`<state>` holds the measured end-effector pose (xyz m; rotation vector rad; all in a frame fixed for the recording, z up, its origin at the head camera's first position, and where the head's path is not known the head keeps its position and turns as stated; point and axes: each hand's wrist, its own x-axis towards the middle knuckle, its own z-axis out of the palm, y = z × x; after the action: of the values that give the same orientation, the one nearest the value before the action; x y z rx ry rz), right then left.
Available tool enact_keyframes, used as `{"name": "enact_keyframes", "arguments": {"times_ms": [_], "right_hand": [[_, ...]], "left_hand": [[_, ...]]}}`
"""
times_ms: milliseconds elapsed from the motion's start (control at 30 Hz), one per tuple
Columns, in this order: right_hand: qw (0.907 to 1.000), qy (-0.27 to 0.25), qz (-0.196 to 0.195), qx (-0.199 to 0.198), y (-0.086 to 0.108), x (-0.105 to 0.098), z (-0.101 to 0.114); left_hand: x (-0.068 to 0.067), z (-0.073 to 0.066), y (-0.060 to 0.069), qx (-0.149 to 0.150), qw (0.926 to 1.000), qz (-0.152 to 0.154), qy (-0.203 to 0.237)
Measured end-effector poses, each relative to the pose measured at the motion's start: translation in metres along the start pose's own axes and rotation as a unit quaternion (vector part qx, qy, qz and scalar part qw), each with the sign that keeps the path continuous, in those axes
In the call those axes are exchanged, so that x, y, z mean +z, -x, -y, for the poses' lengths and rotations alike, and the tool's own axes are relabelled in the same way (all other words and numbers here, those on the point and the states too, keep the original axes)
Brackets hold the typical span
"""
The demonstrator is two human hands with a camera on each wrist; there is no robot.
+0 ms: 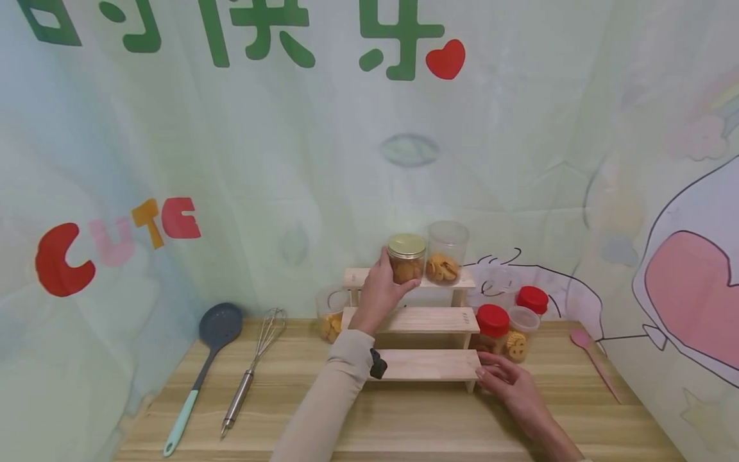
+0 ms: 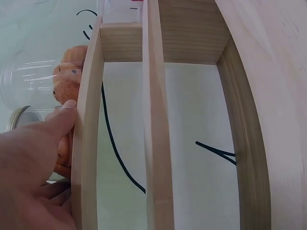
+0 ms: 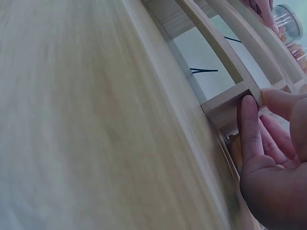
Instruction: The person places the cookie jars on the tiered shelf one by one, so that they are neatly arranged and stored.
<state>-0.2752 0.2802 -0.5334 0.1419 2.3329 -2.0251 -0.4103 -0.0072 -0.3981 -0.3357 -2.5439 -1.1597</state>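
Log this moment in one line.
left hand: grips gold-lidded jar at top shelf | right hand: pinches end of bottom shelf

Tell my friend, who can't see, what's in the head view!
A person's left hand grips a gold-lidded jar at the top of a three-tier wooden shelf, beside a clear jar of cookies. The right hand pinches the right end of the lowest tier. A whisk lies left, red-lidded jars right.

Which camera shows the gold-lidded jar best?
The head view: the gold-lidded jar stands upright there, its lid unobstructed, the left hand covering little. The left wrist view shows it sideways, largely behind that hand; the right wrist view only catches it small, near the upper right corner.
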Motion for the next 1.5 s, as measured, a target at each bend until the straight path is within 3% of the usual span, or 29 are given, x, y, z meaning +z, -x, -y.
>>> {"name": "enact_keyframes", "arguments": {"times_ms": [233,400,600,733,867,967,1133,1233,1500], "right_hand": [[1.0000,-0.003,0.002,-0.008,0.000,0.000,-0.001],[0.9999,-0.010,0.005,-0.007,0.000,-0.001,-0.001],[1.0000,-0.009,0.002,-0.001,-0.001,-0.003,-0.003],[1.0000,-0.009,0.000,0.000,0.000,-0.004,-0.002],[0.9999,-0.012,0.007,-0.010,0.000,-0.003,-0.001],[0.9999,-0.009,0.007,-0.007,-0.001,-0.002,0.000],[0.9999,-0.010,0.001,0.003,-0.003,0.000,-0.002],[0.9999,-0.011,0.000,0.001,-0.003,0.000,-0.003],[0.9998,-0.014,0.012,-0.010,-0.003,-0.002,-0.003]], "left_hand": [[0.002,0.003,0.002,0.007,0.9998,-0.018,0.008],[0.000,0.006,0.003,0.018,0.9995,-0.010,0.025],[-0.011,0.005,0.020,-0.019,0.9983,0.008,0.054],[-0.025,0.011,0.038,-0.005,0.9969,-0.043,0.065],[-0.041,0.035,0.054,0.026,0.9899,-0.124,0.063],[-0.053,0.059,0.063,0.018,0.9851,-0.156,0.070],[-0.068,0.104,0.079,-0.034,0.9815,-0.147,0.118],[-0.070,0.125,0.083,-0.045,0.9805,-0.127,0.143],[-0.060,0.152,0.077,-0.048,0.9812,-0.101,0.157]]}}
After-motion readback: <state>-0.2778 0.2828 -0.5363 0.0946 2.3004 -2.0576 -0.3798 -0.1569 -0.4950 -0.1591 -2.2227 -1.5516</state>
